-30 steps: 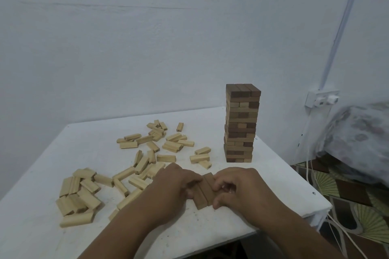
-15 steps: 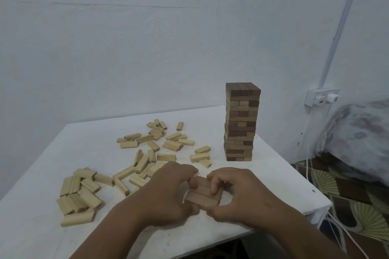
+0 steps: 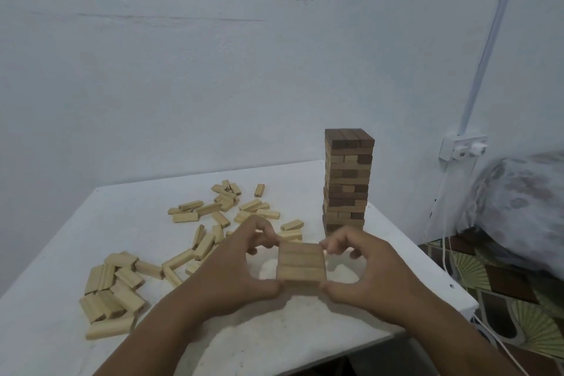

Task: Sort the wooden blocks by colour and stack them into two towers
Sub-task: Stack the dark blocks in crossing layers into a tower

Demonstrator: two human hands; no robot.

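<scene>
Both hands hold one flat row of brown blocks (image 3: 300, 265), three side by side, lifted off the white table (image 3: 61, 253) near its front edge. Left hand (image 3: 235, 268) grasps the row's left end, thumb at the near corner and fingers curled over the far corner. Right hand (image 3: 366, 272) grasps the right end the same way, thumb near, fingers far. The row sits level between them, long sides running left-right. Brown tower (image 3: 348, 180) stands upright at the far right of the table, just beyond the right hand, apart from the held row; its layers mix darker and lighter brown. Loose light blocks (image 3: 213, 217) lie scattered over the middle and far-left of the table, none stacked. A tighter cluster of light blocks (image 3: 113, 290) sits near left, with one long block lying at its near edge. Wall socket (image 3: 462, 148) is on the right wall, white cables hanging below it.
</scene>
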